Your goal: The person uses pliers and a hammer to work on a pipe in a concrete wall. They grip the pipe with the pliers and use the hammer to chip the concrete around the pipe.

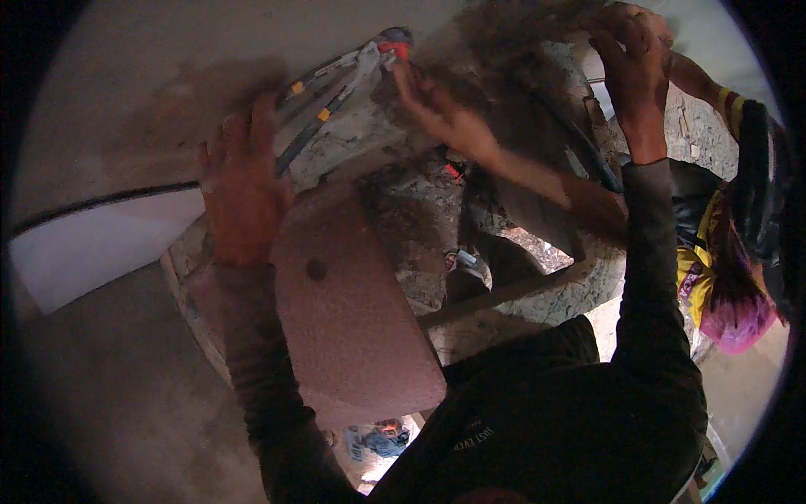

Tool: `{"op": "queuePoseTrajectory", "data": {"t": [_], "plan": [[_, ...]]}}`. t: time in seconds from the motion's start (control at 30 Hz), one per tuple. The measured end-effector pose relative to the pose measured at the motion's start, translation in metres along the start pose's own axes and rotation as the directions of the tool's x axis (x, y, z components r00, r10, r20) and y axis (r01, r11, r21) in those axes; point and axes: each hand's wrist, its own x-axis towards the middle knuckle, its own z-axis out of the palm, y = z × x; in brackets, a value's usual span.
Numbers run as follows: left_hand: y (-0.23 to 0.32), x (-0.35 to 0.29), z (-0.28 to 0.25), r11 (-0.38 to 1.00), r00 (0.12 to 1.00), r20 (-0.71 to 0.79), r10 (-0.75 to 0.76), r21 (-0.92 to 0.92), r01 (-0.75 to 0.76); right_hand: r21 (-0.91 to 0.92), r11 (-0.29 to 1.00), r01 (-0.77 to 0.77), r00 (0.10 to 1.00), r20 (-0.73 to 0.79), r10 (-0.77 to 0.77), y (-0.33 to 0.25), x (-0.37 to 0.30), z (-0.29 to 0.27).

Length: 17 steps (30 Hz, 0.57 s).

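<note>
My left hand (pixel 243 185), fingers stretched out, lies against the broad grey surface (pixel 168 92). Beside its wrist is a reddish-brown slab (pixel 353 311) with a round dark hole. Just past my fingertips lies a long two-armed tool (pixel 323 115) with dark arms, yellow bands and a red part at its far end. A co-worker's blurred hand (pixel 453 130) reaches from the right to that red part. At the upper right my right hand (pixel 634 71) has its fingers curled at the grey surface's edge; what they grip is hidden. Another hand's skin shows right behind it.
A white panel (pixel 109 244) with a dark edge stands at the left. Beneath the hands is a worn, paint-flaked wooden frame (pixel 537 302) with gaps. The co-worker, in yellow and black with a pink head covering (pixel 739 323), is close by my right arm. Blue cloth (pixel 382 441) lies below.
</note>
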Motion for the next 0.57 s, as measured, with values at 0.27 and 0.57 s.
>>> {"op": "queuePoseTrajectory", "data": {"t": [0.27,0.57], "plan": [[-0.002,-0.005,0.005,0.999,0.997,0.058,-0.045,-0.008,0.046,0.450,0.893,0.021,0.984,0.148,-0.098,-0.058,-0.003,-0.021],[-0.006,-0.004,0.006,0.998,0.996,0.084,-0.034,-0.053,0.039,0.601,0.795,0.088,0.955,0.176,-0.238,-0.144,-0.021,0.004]]}}
